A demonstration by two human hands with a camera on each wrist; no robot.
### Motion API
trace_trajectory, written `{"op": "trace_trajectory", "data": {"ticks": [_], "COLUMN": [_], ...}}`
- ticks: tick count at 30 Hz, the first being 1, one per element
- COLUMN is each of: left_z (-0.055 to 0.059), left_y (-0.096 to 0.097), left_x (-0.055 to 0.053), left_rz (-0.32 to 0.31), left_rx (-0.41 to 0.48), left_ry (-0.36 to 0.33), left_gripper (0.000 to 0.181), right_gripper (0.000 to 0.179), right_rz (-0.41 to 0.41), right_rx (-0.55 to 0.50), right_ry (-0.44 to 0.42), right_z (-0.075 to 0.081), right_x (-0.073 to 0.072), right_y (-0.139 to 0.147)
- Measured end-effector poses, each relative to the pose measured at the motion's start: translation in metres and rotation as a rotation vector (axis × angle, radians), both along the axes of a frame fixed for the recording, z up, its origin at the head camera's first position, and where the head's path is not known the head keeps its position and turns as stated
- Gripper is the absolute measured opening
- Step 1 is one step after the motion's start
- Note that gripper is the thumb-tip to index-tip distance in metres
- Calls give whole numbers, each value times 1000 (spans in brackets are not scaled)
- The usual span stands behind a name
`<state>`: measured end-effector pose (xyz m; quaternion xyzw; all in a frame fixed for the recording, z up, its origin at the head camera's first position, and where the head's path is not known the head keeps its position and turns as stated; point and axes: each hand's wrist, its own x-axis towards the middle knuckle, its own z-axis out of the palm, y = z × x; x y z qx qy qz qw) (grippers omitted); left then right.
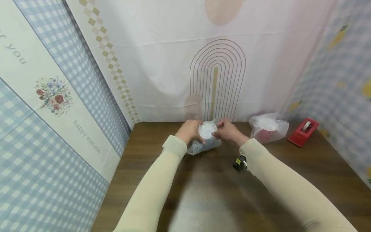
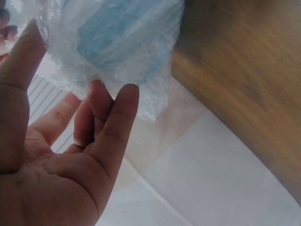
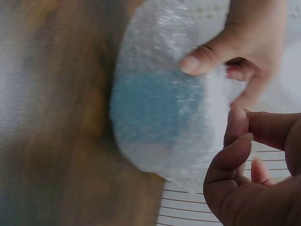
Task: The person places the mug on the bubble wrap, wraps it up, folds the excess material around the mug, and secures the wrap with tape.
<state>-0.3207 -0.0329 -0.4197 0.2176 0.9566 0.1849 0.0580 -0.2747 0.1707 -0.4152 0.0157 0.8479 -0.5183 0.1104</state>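
Observation:
A light-blue object with a round, whitish top, wrapped in bubble wrap (image 1: 204,146), lies near the table's back edge. My left hand (image 1: 189,131) grips its left side. In the right wrist view, that hand's thumb presses on the bubble wrap (image 3: 146,108), and the blue shows through. My right hand (image 1: 229,132) is at the package's right side, its thumb and finger pinched together at the edge of the wrap. Seen from the left wrist, the left fingers (image 2: 124,101) lie along the crinkled plastic. What the blue object is stays hidden under the wrap.
A second bubble-wrapped package (image 1: 268,129), with red inside, stands to the right on the wooden table (image 1: 153,167). Beside it is a red tape dispenser (image 1: 304,131). A patterned cloth backdrop (image 1: 162,80) rises behind the table, and checked cloth hangs at both sides.

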Motion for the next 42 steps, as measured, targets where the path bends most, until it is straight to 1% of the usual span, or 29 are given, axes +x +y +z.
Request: {"op": "trace_trajectory", "data": {"ticks": [6, 10, 14, 19, 24, 27, 29, 30, 31, 33, 34, 35, 36, 37, 38, 40, 41, 42], "left_z": [-1, 3, 6, 5, 2, -1, -2, -2, -2, -2, -3, -3, -4, -4, -4, -6, -7, -8], "left_y": [3, 2, 2, 2, 3, 2, 3, 3, 2, 2, 1, 1, 0, -1, -1, -2, -2, -1], "left_x": [-1, -1, -2, -3, -6, -7, -7, -7, -6, -5, -5, -4, -4, -3, -3, -3, -3, -3], "left_rz": [-17, -18, -5, 5, 14, 19, 15, 14, 13, 12, 10, 10, 10, 9, 9, 5, 7, 9], "left_rx": [-39, -64, -66, -55, -52, -48, -46, -44, -44, -40, -37, -31, -25, -17, -7, 8, 16, 21], "left_ry": [-1, -4, -22, -38, -30, -27, -16, -11, -6, 1, 3, 2, 2, 1, 0, 5, 6, 8], "left_gripper": [100, 100, 100, 101, 103, 105, 105, 105, 105, 105, 104, 104, 105, 104, 104, 103, 102, 102], "right_gripper": [40, 37, 32, 28, 27, 29, 31, 33, 35, 39, 41, 42, 42, 42, 42, 39, 36, 36], "right_rz": [-16, -23, -10, -3, 13, 13, 17, 24, 34, 51, 58, 57, 64, 53, 49, 23, 8, 2], "right_rx": [-20, -27, 25, 91, 73, 131, 191, 222, 238, 253, 258, 269, 255, 264, 271, 280, 287, 284], "right_ry": [-12, 22, 92, 174, 185, 195, 216, 234, 279, 318, 339, 357, 381, 394, 382, 390, 394, 399], "right_z": [-17, -25, -34, -44, -48, -48, -50, -54, -68, -104, -126, -142, -148, -161, -165, -166, -164, -167], "right_x": [4, 4, 3, 4, 4, 7, 7, 4, -5, -28, -43, -53, -53, -61, -64, -64, -63, -67], "right_y": [-1, 0, 4, 9, 7, 6, 9, 12, 20, 37, 46, 53, 54, 58, 60, 60, 58, 60]}}
